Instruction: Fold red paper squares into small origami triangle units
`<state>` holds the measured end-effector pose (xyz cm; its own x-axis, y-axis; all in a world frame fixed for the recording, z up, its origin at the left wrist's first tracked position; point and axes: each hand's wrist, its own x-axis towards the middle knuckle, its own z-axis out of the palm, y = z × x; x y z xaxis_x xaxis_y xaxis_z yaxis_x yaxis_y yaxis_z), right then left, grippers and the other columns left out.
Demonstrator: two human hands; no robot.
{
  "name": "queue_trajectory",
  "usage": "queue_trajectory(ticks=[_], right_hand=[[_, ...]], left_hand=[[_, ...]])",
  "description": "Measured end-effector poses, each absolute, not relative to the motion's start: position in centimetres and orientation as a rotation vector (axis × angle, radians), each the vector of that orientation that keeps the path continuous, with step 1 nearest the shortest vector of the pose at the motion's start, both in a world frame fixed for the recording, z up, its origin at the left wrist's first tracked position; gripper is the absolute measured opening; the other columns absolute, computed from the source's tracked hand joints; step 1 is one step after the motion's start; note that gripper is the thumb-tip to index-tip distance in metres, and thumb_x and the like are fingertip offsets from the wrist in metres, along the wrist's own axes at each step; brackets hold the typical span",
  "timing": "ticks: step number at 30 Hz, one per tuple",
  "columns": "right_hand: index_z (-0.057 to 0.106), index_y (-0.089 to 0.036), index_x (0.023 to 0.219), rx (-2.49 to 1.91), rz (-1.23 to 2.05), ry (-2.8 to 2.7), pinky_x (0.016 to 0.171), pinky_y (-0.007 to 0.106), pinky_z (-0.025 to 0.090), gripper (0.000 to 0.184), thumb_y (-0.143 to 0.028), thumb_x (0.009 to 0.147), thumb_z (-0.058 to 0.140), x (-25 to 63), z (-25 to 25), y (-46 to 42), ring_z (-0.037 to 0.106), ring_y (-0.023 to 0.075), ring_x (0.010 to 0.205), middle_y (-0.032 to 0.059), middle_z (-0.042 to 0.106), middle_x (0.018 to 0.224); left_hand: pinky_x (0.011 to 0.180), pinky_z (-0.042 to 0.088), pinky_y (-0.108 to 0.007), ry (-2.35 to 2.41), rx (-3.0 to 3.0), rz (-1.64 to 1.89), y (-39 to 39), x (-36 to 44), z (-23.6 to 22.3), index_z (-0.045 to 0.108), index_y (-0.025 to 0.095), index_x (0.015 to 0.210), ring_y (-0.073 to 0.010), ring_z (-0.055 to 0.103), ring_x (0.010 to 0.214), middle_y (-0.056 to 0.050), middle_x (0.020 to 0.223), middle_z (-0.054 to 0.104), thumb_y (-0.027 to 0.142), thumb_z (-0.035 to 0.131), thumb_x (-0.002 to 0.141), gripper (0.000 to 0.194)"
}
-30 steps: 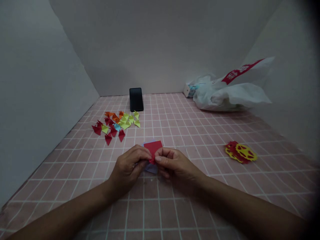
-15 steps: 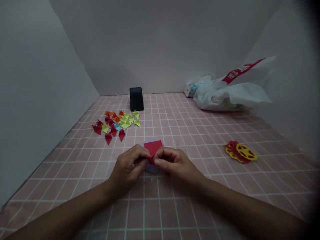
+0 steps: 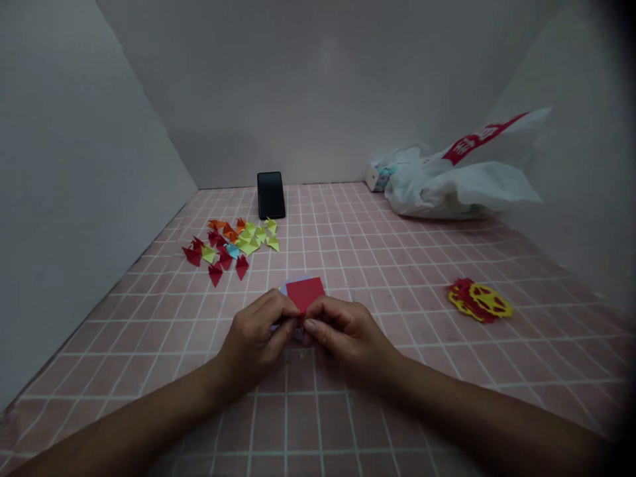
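My left hand (image 3: 263,328) and my right hand (image 3: 350,331) meet at the middle of the table, fingertips almost touching. Between their thumbs and forefingers they pinch a small folded red paper (image 3: 301,318), mostly covered by the fingers. Just behind it shows a flat red paper square (image 3: 305,292), on top of pale purple paper (image 3: 283,289). Whether the square and the pinched piece are joined, I cannot tell. To the left and further back lies a group of folded paper cranes (image 3: 242,266) in red, orange, yellow and light blue.
A black phone (image 3: 271,195) leans near the back wall. At the back right, a white plastic bag (image 3: 447,192) rests beside a small box (image 3: 375,177). Yellow and red cut-out discs (image 3: 489,301) lie on the right of the pink checked tablecloth (image 3: 397,411).
Both hands stay in place, and the fingers have shifted slightly around the pinched red paper. Less of the purple paper shows below the fingers. The view has tilted very slightly.
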<state>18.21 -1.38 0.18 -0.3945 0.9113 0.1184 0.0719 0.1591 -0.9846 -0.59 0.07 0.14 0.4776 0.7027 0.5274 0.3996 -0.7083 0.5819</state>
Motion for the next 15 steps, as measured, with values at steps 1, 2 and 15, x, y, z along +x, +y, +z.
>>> queue_trajectory(ticks=[1,2,15], right_hand=[[0.060,-0.018,0.076,-0.967,1.307,-1.660,0.058,0.024,0.041,0.014,-0.020,0.089,0.054,18.21,0.16,-1.36,0.052,0.0106,0.062,-0.0009,0.058,0.068],[0.061,-0.018,0.076,-0.971,1.286,-1.677,0.059,0.025,0.041,0.014,-0.020,0.089,0.054,18.22,0.14,-1.34,0.053,0.0108,0.062,-0.0007,0.059,0.068],[0.057,-0.018,0.072,-1.031,1.198,-1.718,0.056,0.026,0.038,0.015,-0.020,0.087,0.053,18.13,0.14,-1.29,0.050,0.0117,0.061,-0.0008,0.056,0.065]], left_hand=[[0.066,0.046,-0.025,0.925,2.357,1.096,0.07,-0.59,0.10,0.058,0.016,0.086,-0.0139,0.058,0.072,-0.002,0.077,0.061,0.000,0.055,0.087,0.017],[0.066,0.046,-0.026,0.929,2.363,1.092,0.07,-0.59,0.07,0.058,0.017,0.085,-0.0140,0.058,0.072,-0.002,0.077,0.061,0.000,0.055,0.087,0.017],[0.065,0.046,-0.026,0.947,2.395,1.083,0.10,-0.50,-0.08,0.058,0.017,0.085,-0.0151,0.059,0.072,-0.003,0.077,0.061,0.001,0.056,0.086,0.016]])
